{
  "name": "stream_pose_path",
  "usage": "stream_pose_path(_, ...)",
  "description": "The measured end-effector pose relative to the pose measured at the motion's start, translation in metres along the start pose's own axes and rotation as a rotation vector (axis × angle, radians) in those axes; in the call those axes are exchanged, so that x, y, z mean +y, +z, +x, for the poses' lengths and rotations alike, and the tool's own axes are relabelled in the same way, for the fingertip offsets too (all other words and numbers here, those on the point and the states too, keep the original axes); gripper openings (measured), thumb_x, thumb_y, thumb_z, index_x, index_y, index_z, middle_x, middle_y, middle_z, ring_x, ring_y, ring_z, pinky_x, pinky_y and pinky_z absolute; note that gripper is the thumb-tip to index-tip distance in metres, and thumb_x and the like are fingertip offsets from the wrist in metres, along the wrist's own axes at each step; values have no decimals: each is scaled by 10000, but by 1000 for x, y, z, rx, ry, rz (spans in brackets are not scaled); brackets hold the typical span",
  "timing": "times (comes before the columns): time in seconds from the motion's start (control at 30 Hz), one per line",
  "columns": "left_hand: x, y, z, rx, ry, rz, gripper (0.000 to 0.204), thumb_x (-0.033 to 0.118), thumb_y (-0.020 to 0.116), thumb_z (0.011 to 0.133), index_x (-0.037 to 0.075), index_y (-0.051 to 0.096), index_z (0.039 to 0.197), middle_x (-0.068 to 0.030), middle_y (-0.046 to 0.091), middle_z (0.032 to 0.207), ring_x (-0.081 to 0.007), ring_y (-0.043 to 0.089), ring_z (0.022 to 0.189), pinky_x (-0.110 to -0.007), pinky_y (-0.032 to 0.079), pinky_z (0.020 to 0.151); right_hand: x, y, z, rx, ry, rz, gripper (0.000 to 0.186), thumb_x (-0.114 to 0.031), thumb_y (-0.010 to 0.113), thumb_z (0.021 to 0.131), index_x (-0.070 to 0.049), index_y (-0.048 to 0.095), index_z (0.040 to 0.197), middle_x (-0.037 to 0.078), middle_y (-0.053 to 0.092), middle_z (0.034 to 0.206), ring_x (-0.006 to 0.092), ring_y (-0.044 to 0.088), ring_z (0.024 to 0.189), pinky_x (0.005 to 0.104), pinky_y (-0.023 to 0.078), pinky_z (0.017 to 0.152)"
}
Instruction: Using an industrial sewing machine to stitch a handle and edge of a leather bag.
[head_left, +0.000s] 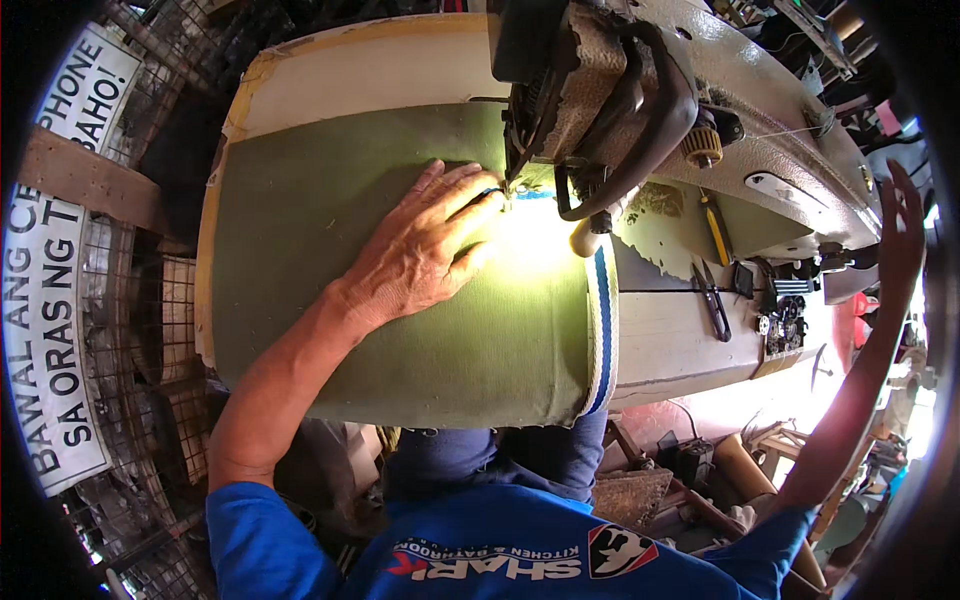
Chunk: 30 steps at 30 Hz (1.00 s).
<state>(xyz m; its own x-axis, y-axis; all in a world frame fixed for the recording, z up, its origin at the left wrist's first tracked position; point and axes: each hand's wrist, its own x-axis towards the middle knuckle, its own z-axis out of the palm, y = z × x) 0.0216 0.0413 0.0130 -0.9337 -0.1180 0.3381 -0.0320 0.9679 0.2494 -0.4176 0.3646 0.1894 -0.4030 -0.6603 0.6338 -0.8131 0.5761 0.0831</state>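
Note:
My left hand (425,235) lies on a green fabric panel (380,350), fingers stretched out, tips by the lit needle area (510,190) of a heavy sewing machine (725,80). A white webbing strip with a blue stripe (603,330) runs along the panel's right side and under the machine head. My right hand (900,215) is raised at the far right beside the machine's end, fingers extended; whether it touches the machine is unclear.
A yellow-handled tool (716,228), dark scissors (715,310) and bobbin winder parts (785,320) sit on the machine bed. A wire mesh wall (145,300) with signs stands at left. Cluttered boards and rolls (740,470) lie below at right.

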Motion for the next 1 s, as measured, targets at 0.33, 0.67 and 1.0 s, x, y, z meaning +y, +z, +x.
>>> stream_pose_path(0.33, -7, 4, 0, -27, -31, -51, 404, 222, 653, 901, 38, 564, 1250, -149, 518, 1362, -327, 464, 1319, -500, 333, 1145, 145, 72, 78, -484, -337, -424, 387, -142, 430, 995, -78, 559, 1354, 165, 572, 1333, 300, 573, 1187, 377, 423, 1043)
stream_pose_path(0.67, -5, 2, 3, -7, -27, -40, 358, 206, 639, 908, 28, 572, 1212, -150, 527, 1327, -323, 447, 1324, -481, 298, 1175, 141, 61, 65, -692, 134, 349, 440, -237, 419, 1002, -60, 532, 1389, 142, 583, 1354, 201, 563, 1197, 328, 419, 1029)
stream_pose_path(1.0, -6, 1, 2, -81, -76, -26, 439, 240, 613, 932, 27, 506, 1302, -118, 471, 1436, -306, 384, 1391, -485, 272, 1187, 136, 49, -48, -5, 21, 244, 488, -105, 354, 952, -45, 523, 1405, 145, 557, 1393, 195, 531, 1268, 314, 452, 998)
